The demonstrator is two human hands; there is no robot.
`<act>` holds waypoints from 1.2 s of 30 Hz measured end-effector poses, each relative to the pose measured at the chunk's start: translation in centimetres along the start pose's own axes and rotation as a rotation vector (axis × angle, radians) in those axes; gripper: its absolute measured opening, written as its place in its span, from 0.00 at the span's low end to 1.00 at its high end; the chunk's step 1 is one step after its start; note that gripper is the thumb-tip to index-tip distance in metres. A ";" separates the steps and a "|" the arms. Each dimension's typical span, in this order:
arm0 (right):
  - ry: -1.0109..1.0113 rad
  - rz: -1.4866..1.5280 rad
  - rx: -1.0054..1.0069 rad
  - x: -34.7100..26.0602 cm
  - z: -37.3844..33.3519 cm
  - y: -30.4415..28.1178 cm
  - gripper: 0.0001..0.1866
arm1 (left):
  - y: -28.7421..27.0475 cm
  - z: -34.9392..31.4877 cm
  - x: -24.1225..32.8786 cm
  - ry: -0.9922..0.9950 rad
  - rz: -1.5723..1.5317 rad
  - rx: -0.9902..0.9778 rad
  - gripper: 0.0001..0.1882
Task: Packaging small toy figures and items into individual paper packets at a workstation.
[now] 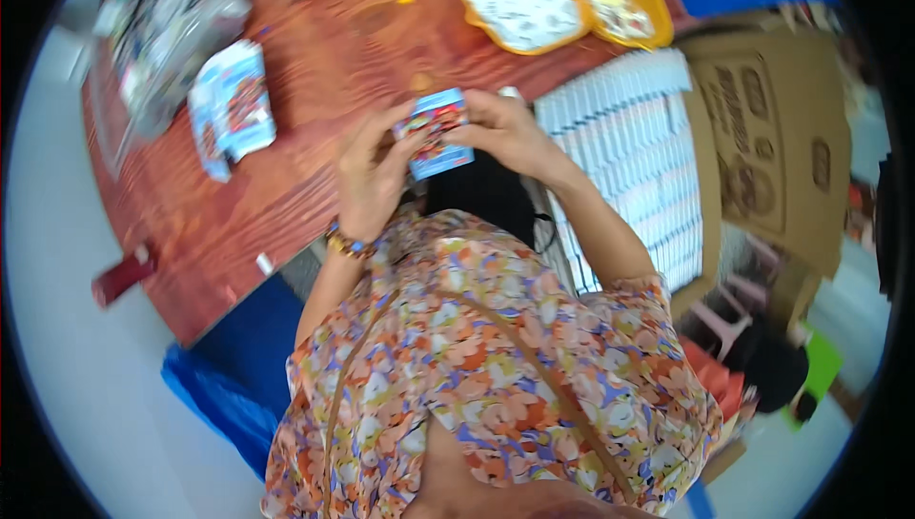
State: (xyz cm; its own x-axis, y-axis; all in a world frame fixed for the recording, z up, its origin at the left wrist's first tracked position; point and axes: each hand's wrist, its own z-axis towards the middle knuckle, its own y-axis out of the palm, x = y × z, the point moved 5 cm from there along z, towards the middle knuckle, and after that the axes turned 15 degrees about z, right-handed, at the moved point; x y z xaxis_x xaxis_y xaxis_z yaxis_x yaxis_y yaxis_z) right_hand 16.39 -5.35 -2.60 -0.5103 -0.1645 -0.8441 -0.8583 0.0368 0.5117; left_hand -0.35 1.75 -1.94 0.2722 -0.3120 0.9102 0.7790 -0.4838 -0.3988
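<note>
Floral, thin cloth of the person's blouse (496, 366) fills the foreground. Above it, both hands meet over the near edge of the tabletop (315, 71), a reddish wood-grain surface. The left hand (367, 176) and right hand (505, 133) pinch a small, glossy blue card packet (438, 133) between curled fingers, raised, seemingly for a clear look. A similar packet (233, 104) lies flat near the tabletop's left edge. By the right edge, a cardboard box (762, 138) holds tight rows of white packs (629, 157).

Reddish wood-grain table (315, 71) under bright even light, pale grey floor (57, 328) on the left, blue plastic sheet (229, 395) beneath the table edge, pink stool (729, 324) at right.
</note>
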 end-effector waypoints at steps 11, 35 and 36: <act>-0.143 -0.645 0.990 -11.0 -20.8 -24.3 0.17 | 3.6 0.3 2.3 -0.102 0.021 -0.390 0.32; 0.144 -0.811 1.056 -5.2 -22.8 -41.7 0.21 | -18.9 1.2 -5.0 -0.121 1.179 0.674 0.40; 0.150 -0.772 1.078 -3.8 -25.2 -44.4 0.24 | -18.2 2.3 -5.3 -0.201 1.245 0.626 0.44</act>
State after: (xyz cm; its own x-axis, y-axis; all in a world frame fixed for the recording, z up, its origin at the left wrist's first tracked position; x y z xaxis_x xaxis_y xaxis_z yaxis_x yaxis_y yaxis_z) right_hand 57.76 -31.24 -18.06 0.0732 -0.5993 -0.7972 -0.5709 0.6302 -0.5262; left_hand -14.67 14.04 0.75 0.9932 -0.1142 0.0238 0.0756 0.4744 -0.8770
